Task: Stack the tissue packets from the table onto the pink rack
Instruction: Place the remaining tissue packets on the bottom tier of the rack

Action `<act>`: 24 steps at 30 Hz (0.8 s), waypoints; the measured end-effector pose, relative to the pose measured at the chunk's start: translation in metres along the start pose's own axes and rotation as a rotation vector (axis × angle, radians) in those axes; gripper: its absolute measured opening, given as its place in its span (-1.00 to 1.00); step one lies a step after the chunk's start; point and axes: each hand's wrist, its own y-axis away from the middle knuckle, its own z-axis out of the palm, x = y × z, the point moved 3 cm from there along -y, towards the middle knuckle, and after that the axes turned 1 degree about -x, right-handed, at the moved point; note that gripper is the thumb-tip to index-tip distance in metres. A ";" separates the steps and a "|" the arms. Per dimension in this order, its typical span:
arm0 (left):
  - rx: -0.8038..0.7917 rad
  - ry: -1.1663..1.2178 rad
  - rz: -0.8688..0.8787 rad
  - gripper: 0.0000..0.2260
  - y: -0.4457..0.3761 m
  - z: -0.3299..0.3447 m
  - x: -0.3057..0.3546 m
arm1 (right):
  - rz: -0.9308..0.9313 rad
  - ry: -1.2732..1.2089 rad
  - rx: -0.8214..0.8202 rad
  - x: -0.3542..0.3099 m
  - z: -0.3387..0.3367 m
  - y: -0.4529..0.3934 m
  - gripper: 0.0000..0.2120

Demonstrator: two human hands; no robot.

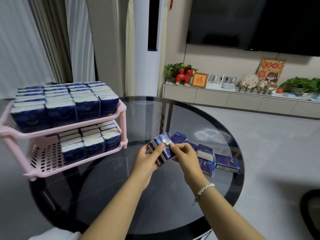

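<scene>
Round dark glass desk (121,196) in a living rm, wall TV (256,23) over a low white cabinet (225,99); a two-tier pink rack (110,121) sits at the desk's left edge, top tier packed w/ blue tissue packets (60,103), lower tier filled only on its right half. Left hand (147,159) & right hand (185,156) share a clenched grip on a small stack of packets (163,148) above desk centre. Loose packets (226,163) lie just right of the hands, near the desk's right rim; bare glass btwn hands & rack.
</scene>
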 end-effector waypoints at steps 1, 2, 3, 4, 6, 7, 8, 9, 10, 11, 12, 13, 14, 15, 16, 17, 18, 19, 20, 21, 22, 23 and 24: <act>0.008 -0.017 0.007 -0.69 -0.001 -0.001 0.000 | -0.010 0.028 -0.017 -0.001 0.001 0.000 -0.83; 0.020 -0.030 0.009 -0.69 -0.003 -0.002 -0.001 | -0.013 0.062 -0.035 -0.002 0.002 -0.001 -0.82; 0.033 -0.037 0.008 -0.69 -0.005 -0.003 -0.002 | -0.013 0.096 -0.054 -0.004 0.001 -0.003 -0.82; 0.049 -0.044 0.005 -0.70 -0.007 -0.005 -0.003 | -0.015 0.128 -0.071 -0.006 0.001 -0.006 -0.83; 0.090 -0.065 -0.001 -0.67 -0.013 -0.011 -0.006 | -0.041 0.193 -0.071 -0.011 -0.004 -0.017 -0.85; 0.107 -0.085 -0.007 -0.65 -0.016 -0.014 -0.007 | -0.064 0.246 -0.049 -0.014 -0.007 -0.026 -0.86; 0.121 -0.108 -0.016 -0.62 -0.019 -0.017 -0.009 | -0.089 0.322 -0.022 -0.018 -0.011 -0.037 -0.86; 0.130 -0.125 -0.022 -0.62 -0.021 -0.019 -0.009 | -0.109 0.427 0.004 -0.020 -0.015 -0.049 -0.83; 0.135 -0.135 -0.026 -0.63 -0.023 -0.021 -0.009 | -0.121 0.545 0.021 -0.020 -0.019 -0.063 -0.77; 0.139 -0.138 -0.028 -0.64 -0.025 -0.024 -0.010 | -0.124 0.684 0.032 -0.020 -0.023 -0.078 -0.70; 0.145 -0.141 -0.030 -0.64 -0.027 -0.026 -0.010 | -0.109 0.835 0.029 -0.019 -0.025 -0.091 -0.62; 0.153 -0.146 -0.032 -0.62 -0.029 -0.029 -0.010 | -0.077 0.991 0.014 -0.018 -0.026 -0.103 -0.55; 0.162 -0.152 -0.036 -0.60 -0.031 -0.031 -0.010 | -0.035 1.138 -0.010 -0.016 -0.026 -0.111 -0.51; 0.172 -0.154 -0.038 -0.59 -0.033 -0.033 -0.010 | 0.013 1.249 -0.046 -0.016 -0.025 -0.117 -0.49; 0.182 -0.154 -0.042 -0.58 -0.034 -0.035 -0.011 | 0.062 1.319 -0.091 -0.016 -0.024 -0.120 -0.51; 0.185 -0.153 -0.044 -0.57 -0.036 -0.036 -0.010 | 0.116 1.341 -0.135 -0.017 -0.022 -0.122 -0.54; 0.185 -0.155 -0.047 -0.57 -0.037 -0.037 -0.010 | 0.158 1.334 -0.173 -0.017 -0.020 -0.124 -0.57; 0.183 -0.160 -0.050 -0.56 -0.037 -0.038 -0.010 | 0.181 1.316 -0.199 -0.016 -0.019 -0.125 -0.59; 0.178 -0.166 -0.050 -0.56 -0.037 -0.038 -0.009 | 0.182 1.305 -0.220 -0.015 -0.017 -0.127 -0.59; 0.177 -0.174 -0.051 -0.56 -0.037 -0.038 -0.009 | 0.171 1.295 -0.232 -0.016 -0.015 -0.127 -0.57; 0.176 -0.181 -0.049 -0.57 -0.037 -0.038 -0.009 | 0.152 1.276 -0.235 -0.016 -0.013 -0.127 -0.55; 0.181 -0.185 -0.047 -0.59 -0.037 -0.038 -0.008 | 0.127 1.233 -0.232 -0.016 -0.012 -0.126 -0.53; 0.189 -0.181 -0.041 -0.60 -0.036 -0.038 -0.007 | 0.093 1.171 -0.225 -0.017 -0.010 -0.124 -0.52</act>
